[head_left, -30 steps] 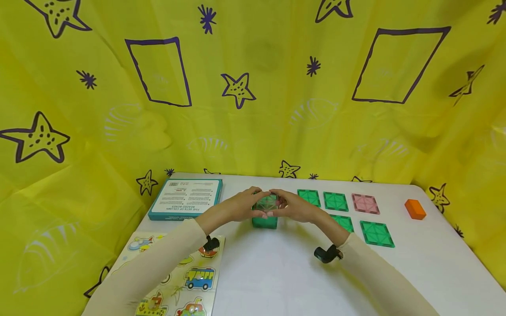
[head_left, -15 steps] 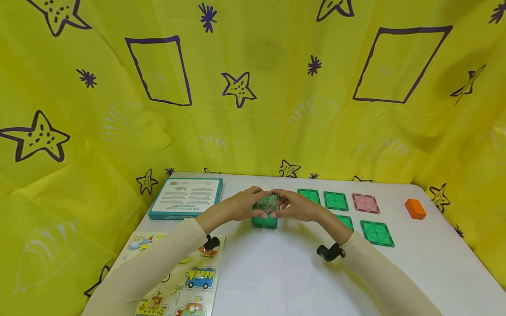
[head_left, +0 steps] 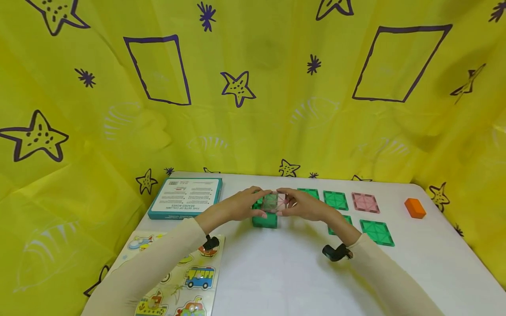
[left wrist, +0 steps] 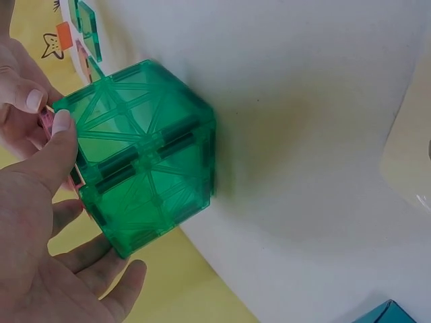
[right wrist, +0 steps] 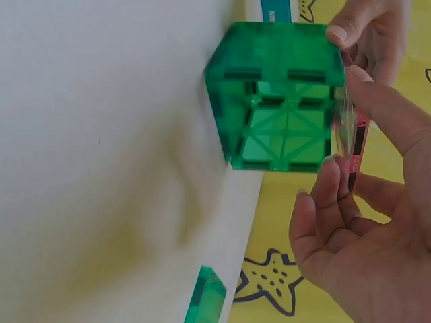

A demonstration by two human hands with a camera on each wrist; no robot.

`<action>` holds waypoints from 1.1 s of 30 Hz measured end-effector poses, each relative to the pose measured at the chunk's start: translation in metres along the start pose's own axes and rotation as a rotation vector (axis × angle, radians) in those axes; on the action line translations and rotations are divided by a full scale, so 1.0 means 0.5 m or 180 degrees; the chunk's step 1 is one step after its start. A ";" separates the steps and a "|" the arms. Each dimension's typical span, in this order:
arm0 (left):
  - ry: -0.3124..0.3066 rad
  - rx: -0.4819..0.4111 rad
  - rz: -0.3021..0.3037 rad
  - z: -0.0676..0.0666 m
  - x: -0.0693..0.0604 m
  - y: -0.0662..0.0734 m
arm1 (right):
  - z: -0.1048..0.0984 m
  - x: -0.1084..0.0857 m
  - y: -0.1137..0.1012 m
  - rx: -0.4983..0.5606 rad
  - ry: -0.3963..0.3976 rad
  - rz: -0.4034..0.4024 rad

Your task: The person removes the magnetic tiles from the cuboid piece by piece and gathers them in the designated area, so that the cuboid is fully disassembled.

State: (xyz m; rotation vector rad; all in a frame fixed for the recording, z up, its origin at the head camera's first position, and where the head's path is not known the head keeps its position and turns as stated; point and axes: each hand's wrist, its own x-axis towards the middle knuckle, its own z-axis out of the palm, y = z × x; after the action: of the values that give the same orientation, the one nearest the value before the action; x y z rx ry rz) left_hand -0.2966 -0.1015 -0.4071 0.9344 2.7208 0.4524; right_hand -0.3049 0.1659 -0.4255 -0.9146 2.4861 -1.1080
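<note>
A box of translucent green square tiles (head_left: 265, 220) stands on the table, its side facing the right wrist view (right wrist: 269, 57) uncovered. My right hand (head_left: 302, 205) pinches a pink tile (head_left: 281, 202) by its edges on top of the box; the tile sticks out past the box's right side. In the right wrist view that pink tile (right wrist: 358, 145) lies between my thumb and fingers. My left hand (head_left: 239, 205) has thumb and fingers round the upper left edges of the green box (left wrist: 145, 155).
Green tiles (head_left: 335, 201) and a pink tile (head_left: 365, 202) lie flat to the right, with an orange block (head_left: 415, 208) beyond. A teal-edged box (head_left: 186, 197) is at the back left, a vehicle picture board (head_left: 199, 278) at the front left.
My right hand has shifted right with the pink tile, which now overhangs the green box's right side. My left hand has stayed almost in place.
</note>
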 end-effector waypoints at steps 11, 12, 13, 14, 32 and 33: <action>-0.0010 -0.0060 -0.0024 0.005 0.004 -0.002 | -0.033 -0.047 0.018 -0.0082 0.0209 0.0161; -0.0006 -0.0057 -0.0021 0.005 0.003 -0.002 | -0.037 -0.052 0.022 -0.0075 0.0222 0.0181; -0.0003 -0.0056 -0.0016 0.005 0.002 -0.001 | -0.042 -0.058 0.027 -0.0060 0.0232 0.0204; -0.0003 -0.0050 -0.0016 0.004 0.002 -0.001 | -0.046 -0.064 0.031 -0.0053 0.0240 0.0224; -0.0021 -0.0061 -0.0052 0.003 0.000 0.001 | -0.044 -0.155 0.097 -0.0423 0.0150 0.0398; -0.0020 -0.0062 -0.0053 0.002 -0.001 0.003 | -0.043 -0.155 0.098 -0.0468 0.0163 0.0402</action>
State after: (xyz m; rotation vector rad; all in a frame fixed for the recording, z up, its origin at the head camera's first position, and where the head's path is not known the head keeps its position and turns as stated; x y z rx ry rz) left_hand -0.2948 -0.1005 -0.4073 0.9062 2.7114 0.4709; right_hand -0.2771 0.2532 -0.4482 -0.7631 2.6551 -0.9302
